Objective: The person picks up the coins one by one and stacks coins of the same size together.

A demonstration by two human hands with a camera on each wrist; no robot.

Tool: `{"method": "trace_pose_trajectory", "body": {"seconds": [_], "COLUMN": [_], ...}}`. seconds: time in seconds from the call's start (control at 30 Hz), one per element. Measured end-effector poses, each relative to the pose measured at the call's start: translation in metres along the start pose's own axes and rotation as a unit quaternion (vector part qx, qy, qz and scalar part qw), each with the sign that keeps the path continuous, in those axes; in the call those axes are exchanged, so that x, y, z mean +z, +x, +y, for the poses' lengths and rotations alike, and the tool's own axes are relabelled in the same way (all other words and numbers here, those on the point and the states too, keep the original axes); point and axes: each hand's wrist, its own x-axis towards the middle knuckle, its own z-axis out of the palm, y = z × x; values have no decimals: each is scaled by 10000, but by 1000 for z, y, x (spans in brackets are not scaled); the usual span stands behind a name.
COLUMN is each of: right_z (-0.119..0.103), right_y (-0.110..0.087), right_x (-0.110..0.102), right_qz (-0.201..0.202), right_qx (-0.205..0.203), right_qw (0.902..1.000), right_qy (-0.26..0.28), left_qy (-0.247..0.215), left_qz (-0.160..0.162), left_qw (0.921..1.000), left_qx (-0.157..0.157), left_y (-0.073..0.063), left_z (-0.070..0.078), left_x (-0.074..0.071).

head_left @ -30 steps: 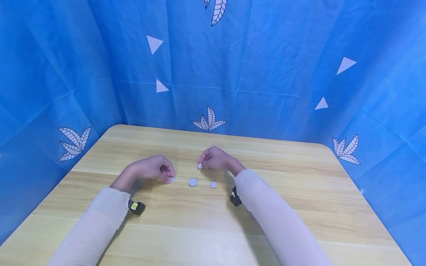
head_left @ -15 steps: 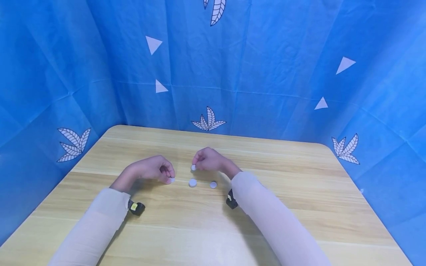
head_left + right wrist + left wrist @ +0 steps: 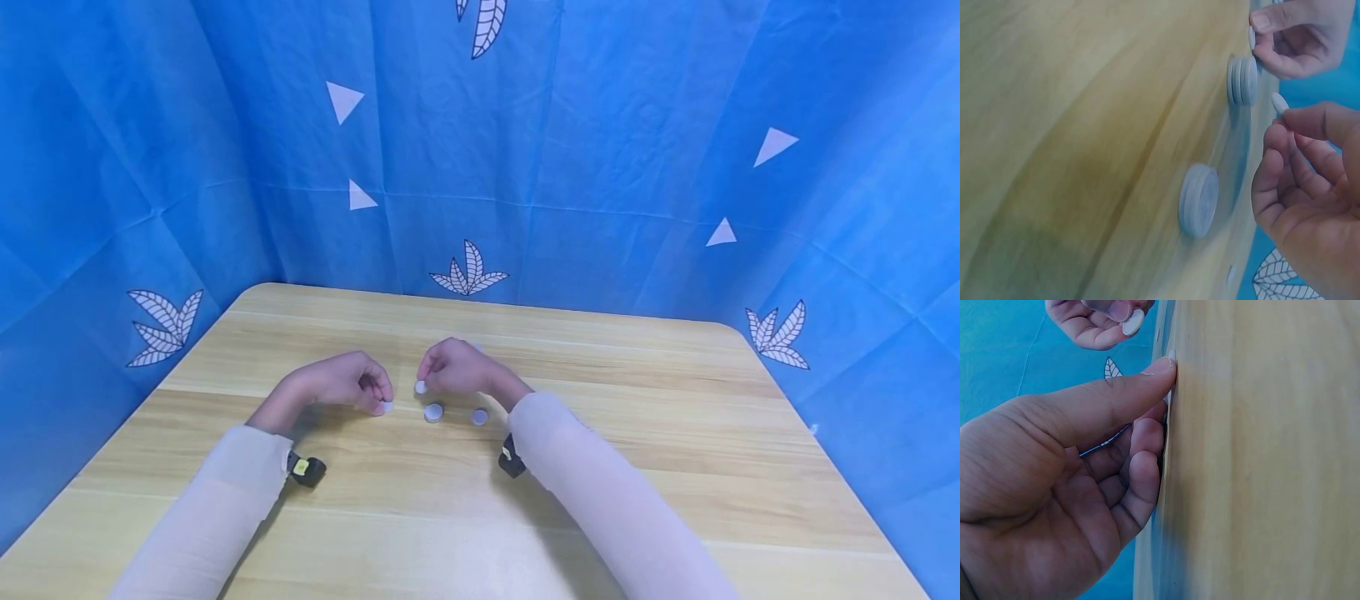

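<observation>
My left hand (image 3: pixel 341 382) is low at the tabletop, thumb and forefinger pinching a small white disc (image 3: pixel 387 407). In the left wrist view only the edge of that disc shows past the thumb. My right hand (image 3: pixel 459 367) pinches another white disc (image 3: pixel 1279 104) between thumb and finger, raised off the table. Below it stands a stack of several white discs (image 3: pixel 1242 81), between the two hands. A lower stack of discs (image 3: pixel 1199 200) stands to the right of it, as the head view (image 3: pixel 479 417) shows.
The wooden table (image 3: pixel 420 517) has a blue patterned curtain (image 3: pixel 600 125) behind it and at both sides. A small whitish thing (image 3: pixel 1230 275) lies farther off on the table, too small to tell. Black wrist cameras (image 3: pixel 307 471) hang under both cuffs.
My right hand has moved left and slightly nearer with its disc, from behind the lower stack to just behind the taller one. My left hand has stayed in place.
</observation>
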Motion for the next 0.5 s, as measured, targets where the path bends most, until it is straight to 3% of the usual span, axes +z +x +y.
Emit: {"method": "trace_pose_trajectory", "body": {"seconds": [0.5], "right_z": [-14], "right_y": [7], "right_x": [16], "right_qz": [-398], "right_qx": [106], "right_qw": [9989], "right_qy": [231], "left_qy": [52], "left_qz": [15], "left_qw": [10000], "left_qx": [30], "left_y": [1], "left_z": [-2], "left_x": [0]}}
